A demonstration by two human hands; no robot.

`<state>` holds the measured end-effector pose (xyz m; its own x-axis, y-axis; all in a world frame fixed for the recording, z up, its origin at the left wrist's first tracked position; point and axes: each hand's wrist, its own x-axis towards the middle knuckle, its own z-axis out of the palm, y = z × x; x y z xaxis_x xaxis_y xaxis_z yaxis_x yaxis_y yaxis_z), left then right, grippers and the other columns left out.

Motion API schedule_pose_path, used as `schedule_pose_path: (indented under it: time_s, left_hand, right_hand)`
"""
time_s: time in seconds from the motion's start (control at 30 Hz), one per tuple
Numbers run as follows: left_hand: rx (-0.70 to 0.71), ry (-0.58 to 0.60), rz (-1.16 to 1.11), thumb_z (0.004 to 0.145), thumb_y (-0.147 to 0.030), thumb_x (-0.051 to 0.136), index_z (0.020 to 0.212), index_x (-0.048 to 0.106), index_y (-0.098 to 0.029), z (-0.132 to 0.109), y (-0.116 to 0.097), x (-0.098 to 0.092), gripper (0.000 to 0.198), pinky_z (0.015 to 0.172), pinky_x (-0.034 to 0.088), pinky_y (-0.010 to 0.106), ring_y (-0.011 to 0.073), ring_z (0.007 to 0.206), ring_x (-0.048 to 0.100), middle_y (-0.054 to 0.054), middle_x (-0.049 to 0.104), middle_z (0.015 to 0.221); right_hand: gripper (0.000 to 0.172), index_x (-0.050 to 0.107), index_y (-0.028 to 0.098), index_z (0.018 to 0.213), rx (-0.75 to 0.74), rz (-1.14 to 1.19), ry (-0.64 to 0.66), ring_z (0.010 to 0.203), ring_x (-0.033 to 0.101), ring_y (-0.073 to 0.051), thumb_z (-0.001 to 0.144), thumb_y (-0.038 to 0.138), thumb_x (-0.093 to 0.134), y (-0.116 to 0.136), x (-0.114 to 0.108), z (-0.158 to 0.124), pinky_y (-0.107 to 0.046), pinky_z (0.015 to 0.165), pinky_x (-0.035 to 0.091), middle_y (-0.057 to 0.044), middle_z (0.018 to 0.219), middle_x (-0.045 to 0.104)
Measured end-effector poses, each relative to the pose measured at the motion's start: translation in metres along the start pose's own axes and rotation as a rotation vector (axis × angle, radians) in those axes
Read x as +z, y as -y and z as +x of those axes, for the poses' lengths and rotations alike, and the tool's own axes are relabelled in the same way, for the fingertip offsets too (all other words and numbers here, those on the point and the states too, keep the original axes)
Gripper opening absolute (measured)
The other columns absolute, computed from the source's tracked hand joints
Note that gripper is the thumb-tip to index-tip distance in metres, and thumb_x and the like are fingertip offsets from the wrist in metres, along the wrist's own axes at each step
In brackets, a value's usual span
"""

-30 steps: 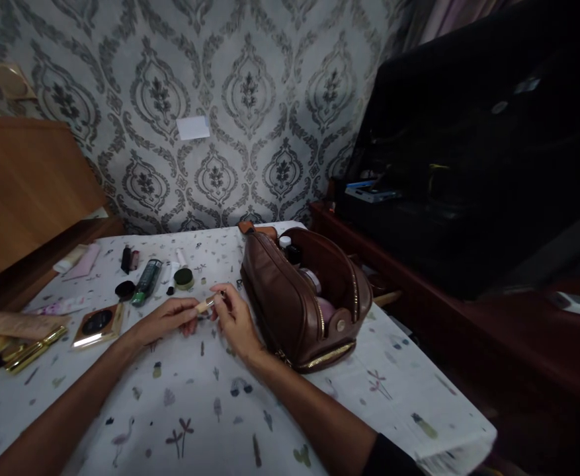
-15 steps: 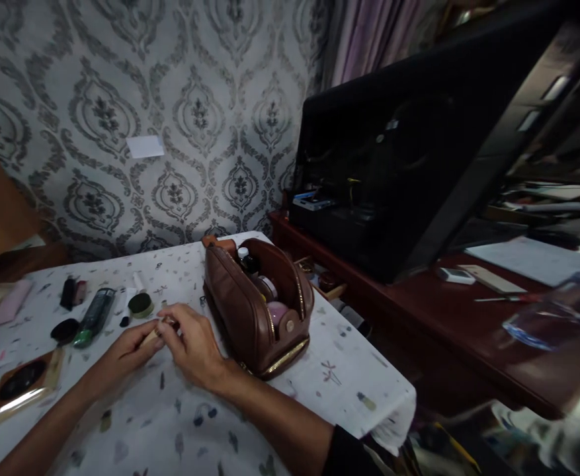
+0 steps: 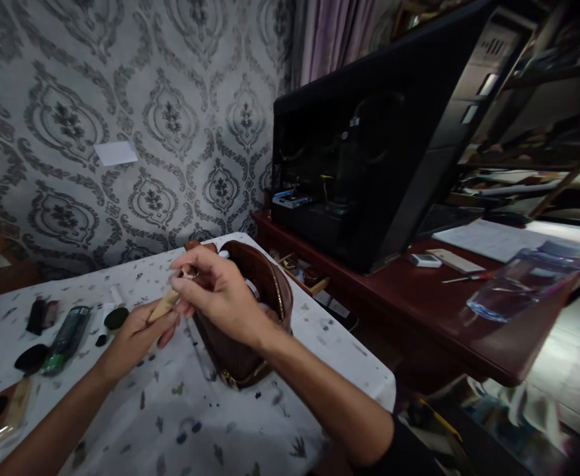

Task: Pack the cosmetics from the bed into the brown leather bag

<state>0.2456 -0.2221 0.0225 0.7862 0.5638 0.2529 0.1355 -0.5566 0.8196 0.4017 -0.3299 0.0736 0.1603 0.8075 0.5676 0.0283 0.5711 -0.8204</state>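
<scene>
My left hand (image 3: 143, 330) is closed around a slim beige tube (image 3: 163, 306), which tilts up and to the right. Over its upper end, my right hand (image 3: 220, 294) pinches a small shiny brown cap (image 3: 189, 272) between thumb and fingers. Whether cap and tube still touch is hard to tell. Behind the right hand, the brown leather cosmetic bag (image 3: 225, 354) stands unzipped on the patterned tablecloth (image 3: 210, 436), partly covered by that hand and forearm. A few containers show inside the bag.
Left of my hands lie a dark green tube (image 3: 69, 334), a round green-lidded jar (image 3: 116, 319), a black round lid (image 3: 32, 357) and a brown compact case (image 3: 2, 410). To the right, a dark red desk (image 3: 399, 307) carries a black computer case (image 3: 349, 158) and a clear bottle (image 3: 522, 284).
Both hands have risen, with the right moving in front of the bag. More of the beige tube now shows between them. The view has turned slightly to the right.
</scene>
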Motion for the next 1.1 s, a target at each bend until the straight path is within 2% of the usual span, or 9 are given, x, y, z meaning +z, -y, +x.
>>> schedule_pose_path:
  time_s: [0.13, 0.2, 0.3, 0.53, 0.6, 0.7, 0.83, 1.0, 1.1]
  left_hand:
    - [0.078, -0.193, -0.097, 0.087, -0.048, 0.060, 0.094, 0.059, -0.020, 0.027, -0.021, 0.022, 0.029, 0.072, 0.047, 0.027, 0.0169, 0.077, 0.059, 0.000, 0.062, 0.080]
    - [0.082, -0.280, -0.169, 0.085, -0.047, 0.064, 0.112, 0.053, -0.021, 0.035, -0.024, 0.033, 0.039, 0.083, 0.049, 0.029, 0.0195, 0.095, 0.062, 0.003, 0.065, 0.101]
    - [0.083, -0.351, -0.172, 0.086, -0.049, 0.061, 0.119, 0.049, -0.020, 0.041, -0.021, 0.044, 0.045, 0.090, 0.048, 0.032, 0.0216, 0.105, 0.060, 0.006, 0.063, 0.107]
    - [0.258, -0.198, 0.110, 0.095, -0.043, 0.049, 0.129, 0.053, -0.024, 0.045, -0.031, 0.049, 0.040, 0.107, 0.038, 0.038, 0.0245, 0.124, 0.050, 0.008, 0.053, 0.136]
    - [0.310, -0.167, 0.173, 0.094, -0.042, 0.050, 0.121, 0.059, -0.022, 0.048, -0.038, 0.050, 0.035, 0.104, 0.040, 0.037, 0.0247, 0.120, 0.052, 0.009, 0.059, 0.126]
    - [0.288, -0.136, 0.221, 0.092, -0.041, 0.053, 0.107, 0.066, -0.021, 0.054, -0.042, 0.050, 0.029, 0.087, 0.047, 0.032, 0.0228, 0.101, 0.059, 0.007, 0.065, 0.105]
    - [0.331, -0.207, 0.265, 0.090, -0.042, 0.055, 0.099, 0.067, -0.021, 0.062, -0.041, 0.050, 0.026, 0.082, 0.048, 0.030, 0.0216, 0.093, 0.060, 0.005, 0.065, 0.096]
    - [0.242, -0.169, 0.216, 0.091, -0.045, 0.056, 0.123, 0.053, -0.022, 0.064, -0.038, 0.055, 0.039, 0.080, 0.050, 0.031, 0.0237, 0.105, 0.062, 0.007, 0.067, 0.114]
    - [0.200, -0.137, 0.203, 0.094, -0.044, 0.051, 0.131, 0.041, -0.024, 0.056, -0.033, 0.058, 0.043, 0.089, 0.049, 0.034, 0.0228, 0.111, 0.062, 0.007, 0.067, 0.118]
  right_hand:
    - [0.027, 0.061, 0.021, 0.098, -0.037, 0.084, 0.061, 0.064, 0.067, -0.013, 0.082, 0.042, 0.066, 0.023, -0.032, 0.003, -0.028, 0.062, 0.060, 0.002, 0.081, 0.064]
    - [0.026, 0.061, 0.020, 0.098, -0.061, 0.057, -0.026, 0.065, 0.068, -0.012, 0.082, 0.040, 0.068, 0.031, -0.047, 0.002, -0.027, 0.064, 0.060, 0.002, 0.082, 0.065]
    - [0.023, 0.060, 0.020, 0.096, -0.103, -0.005, -0.186, 0.062, 0.067, -0.009, 0.081, 0.035, 0.069, 0.036, -0.066, -0.001, -0.022, 0.058, 0.058, 0.003, 0.080, 0.064]
    - [0.024, 0.056, 0.020, 0.092, -0.072, -0.060, -0.246, 0.055, 0.064, -0.009, 0.082, 0.037, 0.068, 0.022, -0.079, -0.008, -0.019, 0.051, 0.055, 0.006, 0.066, 0.062]
    - [0.025, 0.055, 0.020, 0.089, -0.064, -0.047, -0.248, 0.054, 0.063, -0.009, 0.081, 0.039, 0.069, 0.018, -0.078, -0.008, -0.019, 0.050, 0.055, 0.006, 0.065, 0.061]
    - [0.027, 0.053, 0.020, 0.084, -0.052, -0.044, -0.270, 0.051, 0.062, -0.009, 0.080, 0.041, 0.070, 0.015, -0.079, -0.007, -0.019, 0.047, 0.054, 0.007, 0.063, 0.059]
    - [0.028, 0.053, 0.020, 0.083, -0.064, -0.096, -0.293, 0.046, 0.058, -0.008, 0.080, 0.042, 0.070, 0.016, -0.084, -0.006, -0.018, 0.043, 0.050, 0.007, 0.063, 0.058]
    - [0.029, 0.050, 0.021, 0.079, -0.098, -0.218, -0.395, 0.051, 0.059, -0.010, 0.080, 0.043, 0.070, 0.018, -0.090, -0.006, -0.019, 0.044, 0.048, 0.005, 0.064, 0.058]
    - [0.026, 0.050, 0.022, 0.076, -0.101, -0.355, -0.440, 0.052, 0.057, -0.010, 0.081, 0.040, 0.068, 0.015, -0.094, -0.006, -0.020, 0.046, 0.045, 0.005, 0.062, 0.056]
